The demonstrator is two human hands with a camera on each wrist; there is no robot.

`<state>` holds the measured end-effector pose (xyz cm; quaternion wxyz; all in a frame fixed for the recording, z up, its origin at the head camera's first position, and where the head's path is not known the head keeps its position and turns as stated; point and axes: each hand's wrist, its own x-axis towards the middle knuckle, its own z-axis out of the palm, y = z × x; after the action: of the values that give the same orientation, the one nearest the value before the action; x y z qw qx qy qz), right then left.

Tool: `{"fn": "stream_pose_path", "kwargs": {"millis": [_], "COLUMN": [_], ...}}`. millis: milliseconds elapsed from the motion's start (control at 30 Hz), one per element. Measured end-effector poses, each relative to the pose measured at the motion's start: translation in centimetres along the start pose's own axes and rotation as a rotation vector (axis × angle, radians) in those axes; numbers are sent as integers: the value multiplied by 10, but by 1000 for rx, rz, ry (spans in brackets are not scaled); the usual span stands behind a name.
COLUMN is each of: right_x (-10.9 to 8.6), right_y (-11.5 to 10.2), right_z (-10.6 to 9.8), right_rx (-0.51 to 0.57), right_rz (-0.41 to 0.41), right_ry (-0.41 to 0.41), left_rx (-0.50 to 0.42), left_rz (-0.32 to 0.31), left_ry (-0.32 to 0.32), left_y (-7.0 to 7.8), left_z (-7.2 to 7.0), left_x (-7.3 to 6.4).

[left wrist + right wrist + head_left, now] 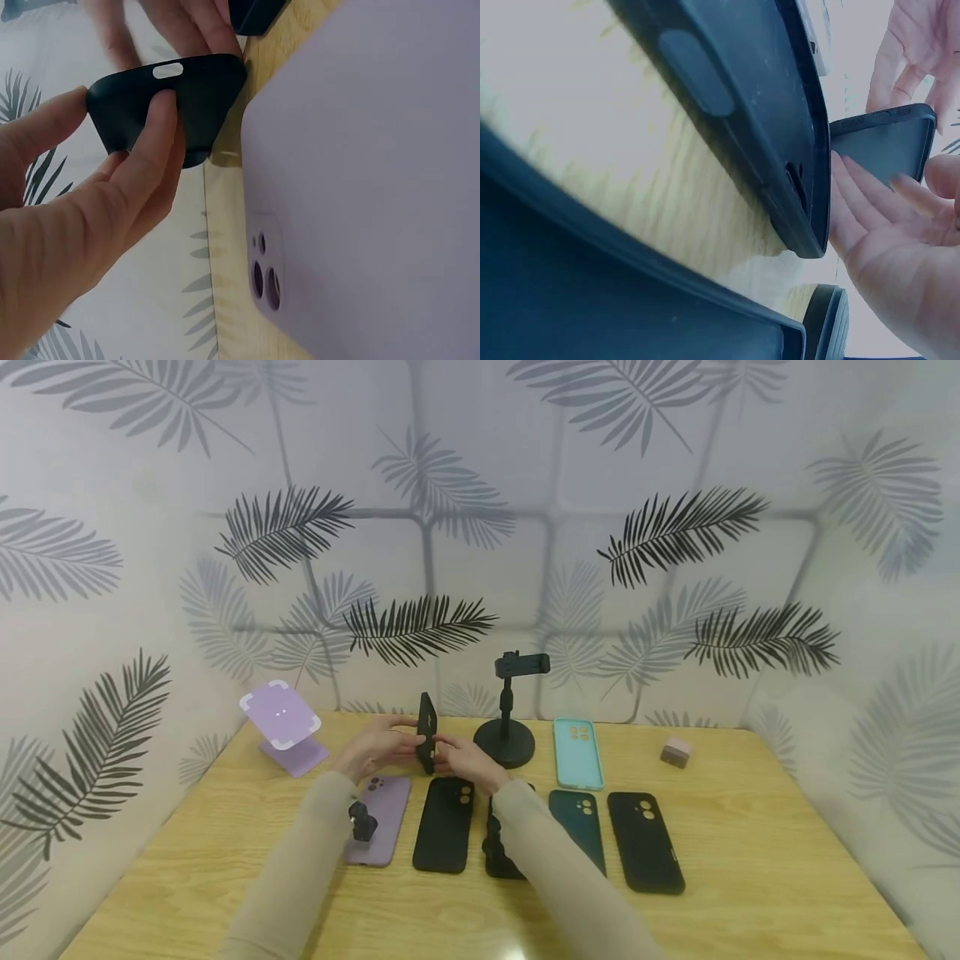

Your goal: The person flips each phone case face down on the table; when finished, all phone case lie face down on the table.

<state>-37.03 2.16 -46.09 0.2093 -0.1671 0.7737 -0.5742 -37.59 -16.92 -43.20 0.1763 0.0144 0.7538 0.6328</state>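
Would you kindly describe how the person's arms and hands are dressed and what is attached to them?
Both arms wear long, plain beige sleeves reaching the wrists. The left hand and right hand are bare, with no gloves, and no rings show on the fingers. A small black camera mount sits under the left wrist, and a similar black mount under the right wrist. No cables are visible.

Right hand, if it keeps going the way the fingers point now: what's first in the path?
Probably the left hand: the right hand points leftward across the upright black phone case both hold. Depth is hard to judge.
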Motion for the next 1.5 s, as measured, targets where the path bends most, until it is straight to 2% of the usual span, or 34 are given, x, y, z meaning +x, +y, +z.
{"fn": "stream_pose_path", "kwargs": {"millis": [133,267,400,567,667,867,1267,1367,1500], "right_x": [2,1,-1,-2,-4,-5,-3,-2,-1], "right_y": [1,1,0,3,3,4,5,8,11], "right_z": [-2,-3,-4,-4,-6,-7,-6,-6,-5], "right_rx": [82,94,98,131,134,75,-151,-159,-130], "right_rz": [2,-10,-17,-20,-34,-53,-28,-9,18], "right_ry": [3,-2,6,84,139,182,351,353,312], "left_rx": [-2,3,22,92,157,218,196,189,162], "left_rz": [0,-16,-31,-34,-35,-50,-81,-91,-101], "left_ry": [-39,-72,-78,-90,-76,-55,-35,-29,-17], "left_y": [-1,-2,-3,-2,-3,-5,-10,-11,-12], "left_z": [6,11,13,13,13,10,-2,-3,-4], "left_x": [3,5,4,1,1,2,0,1,2]}}
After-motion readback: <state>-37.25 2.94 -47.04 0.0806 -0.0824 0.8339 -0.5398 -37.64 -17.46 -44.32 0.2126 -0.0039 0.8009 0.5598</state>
